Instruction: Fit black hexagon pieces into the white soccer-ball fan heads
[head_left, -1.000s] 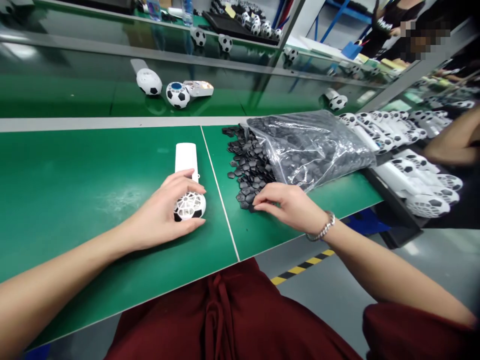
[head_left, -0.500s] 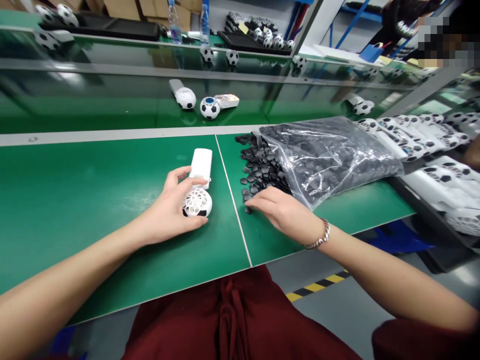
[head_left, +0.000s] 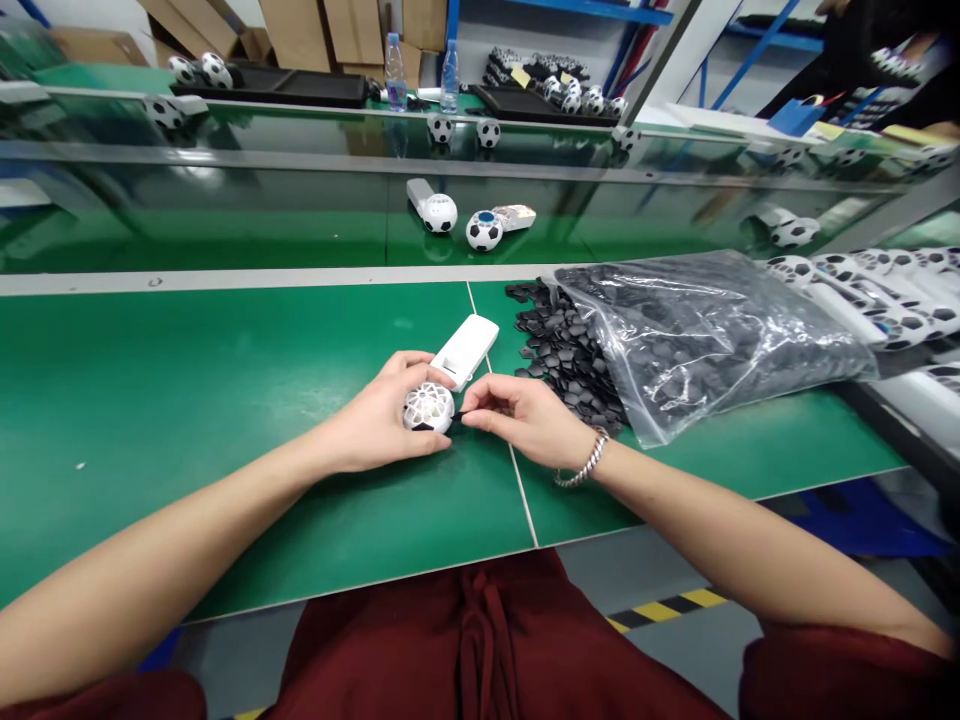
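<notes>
A white hand-held fan (head_left: 450, 375) with a football-patterned round head lies on the green table (head_left: 187, 390). My left hand (head_left: 386, 420) is curled round its head and grips it. My right hand (head_left: 514, 415) pinches a small black pentagon piece against the right side of the fan's head. A loose heap of black pentagon pieces (head_left: 562, 350) spills from a clear plastic bag (head_left: 705, 330) just right of my hands.
Finished football fans (head_left: 469, 220) lie on the conveyor behind the table. Rows of white fans (head_left: 885, 300) fill trays at the right. Water bottles (head_left: 395, 75), cardboard boxes and trays stand on the far shelf. Another person stands at the top right.
My right hand left the heap of black pieces and came to the fan's head with one piece pinched. The fan's handle now points up and to the right. The camera tilted upward.
</notes>
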